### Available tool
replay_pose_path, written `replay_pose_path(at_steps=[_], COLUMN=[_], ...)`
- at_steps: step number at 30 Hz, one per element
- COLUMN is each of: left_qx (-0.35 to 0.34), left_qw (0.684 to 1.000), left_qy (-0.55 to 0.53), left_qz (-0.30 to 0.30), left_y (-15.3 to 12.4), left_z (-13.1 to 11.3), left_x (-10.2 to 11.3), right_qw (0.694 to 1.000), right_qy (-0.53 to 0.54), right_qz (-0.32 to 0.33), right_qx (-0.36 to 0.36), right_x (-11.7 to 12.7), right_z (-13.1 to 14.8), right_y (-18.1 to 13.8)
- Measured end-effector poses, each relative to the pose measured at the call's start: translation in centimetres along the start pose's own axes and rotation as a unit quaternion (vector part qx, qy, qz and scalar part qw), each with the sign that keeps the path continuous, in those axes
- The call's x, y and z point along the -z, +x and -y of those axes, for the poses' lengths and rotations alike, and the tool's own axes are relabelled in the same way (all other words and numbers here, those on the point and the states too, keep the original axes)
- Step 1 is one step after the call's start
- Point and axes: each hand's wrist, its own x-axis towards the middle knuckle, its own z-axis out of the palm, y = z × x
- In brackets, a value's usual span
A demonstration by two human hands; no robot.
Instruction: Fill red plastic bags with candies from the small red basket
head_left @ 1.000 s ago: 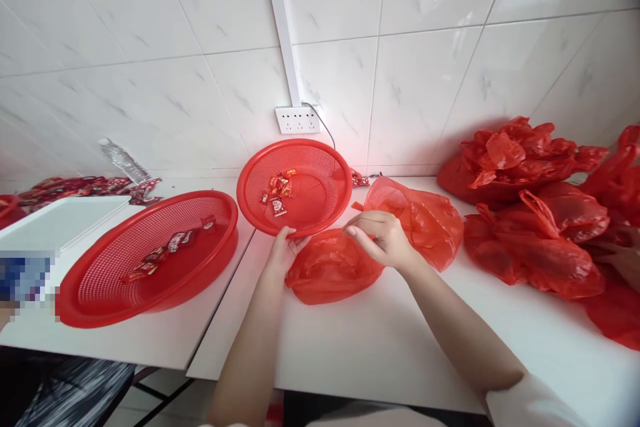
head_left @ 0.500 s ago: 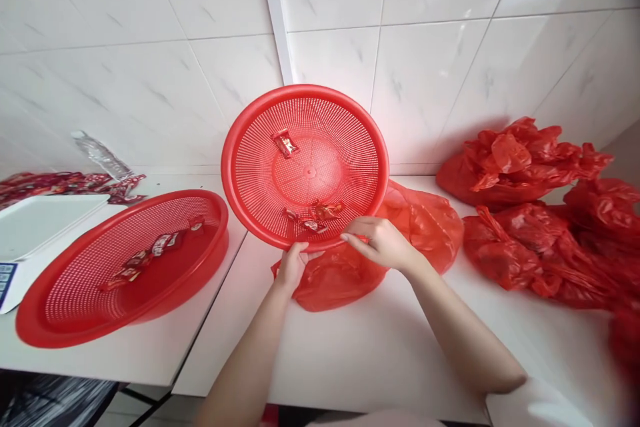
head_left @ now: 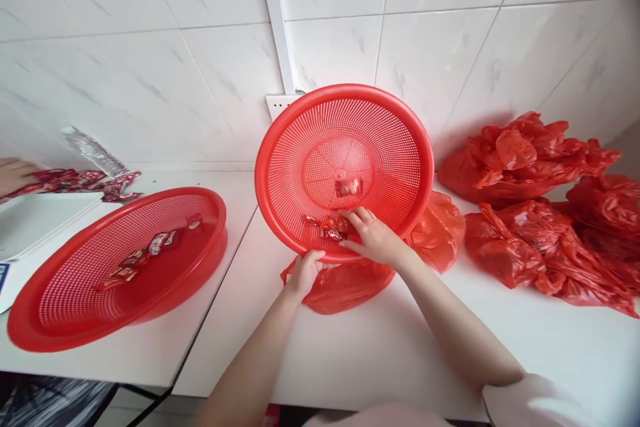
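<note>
A round red mesh basket [head_left: 395,147] is tipped up steeply towards me over a red plastic bag [head_left: 345,284] on the white table. My left hand [head_left: 305,272] grips the basket's lower rim. Inside the basket, my right hand [head_left: 373,237] rests with its fingers spread on a few red-wrapped candies [head_left: 327,227] gathered at the low edge. One more candy [head_left: 349,186] clings near the basket's centre.
A second, larger red basket [head_left: 60,307] with several candies lies flat at the left, beside a white scale [head_left: 35,220]. Filled red bags [head_left: 530,154] pile up at the right. Another person's hand [head_left: 15,174] shows at the far left by loose wrappers.
The basket has been tilted up steeper and shifted right, and candies slid to its low edge. My right hand moved from the bag into the basket.
</note>
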Motion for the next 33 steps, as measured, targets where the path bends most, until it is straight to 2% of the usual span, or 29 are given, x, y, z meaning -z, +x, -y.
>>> replay_pose_path(at_steps=[5, 9, 11, 12, 14, 16, 18, 20, 23, 28, 33], left_qx=[0.018, 0.027, 0.025, 0.024, 0.017, 0.008, -0.001, -0.005, -0.008, -0.019, -0.025], left_qw=[1.000, 0.999, 0.999, 0.999, 1.000, 1.000, 0.999, 0.998, 0.997, 0.996, 0.996], left_qy=[0.006, 0.040, 0.039, 0.033, 0.010, -0.019, -0.041, -0.051, -0.060, -0.074, -0.064], left_qz=[0.003, -0.013, -0.017, -0.016, -0.013, -0.012, -0.020, -0.029, -0.043, -0.048, -0.053], left_y=[0.1, 0.1, 0.1, 0.2, 0.3, 0.5, 0.7, 0.8, 1.0, 1.1, 1.3], left_z=[0.0, 0.3, 0.4, 0.4, 0.4, 0.3, 0.1, 0.0, -0.1, -0.1, -0.2], left_x=[0.0, -0.1, 0.1, 0.2, 0.5, 0.9, 1.1, 1.1, 1.1, 1.3, 1.6], right_qw=[0.997, 0.988, 0.981, 0.973, 0.929, 0.847, 0.763, 0.711, 0.678, 0.633, 0.632], right_qy=[0.067, 0.121, 0.169, 0.210, 0.336, 0.481, 0.596, 0.661, 0.698, 0.733, 0.730], right_qz=[-0.002, 0.033, 0.013, -0.022, -0.122, -0.201, -0.207, -0.162, -0.112, -0.105, -0.131], right_qx=[-0.044, -0.088, -0.097, -0.098, -0.096, -0.107, -0.143, -0.180, -0.202, -0.226, -0.227], right_x=[0.2, 0.1, 0.0, 0.0, 0.0, 0.2, 0.7, 1.2, 1.7, 1.8, 1.6], right_z=[-0.7, -1.0, -0.9, -0.8, -0.5, -0.3, -0.2, -0.2, -0.3, 0.1, 0.5], right_y=[0.0, 0.0, 0.2, 0.4, 0.8, 1.2, 1.4, 1.4, 1.2, 1.1, 1.1])
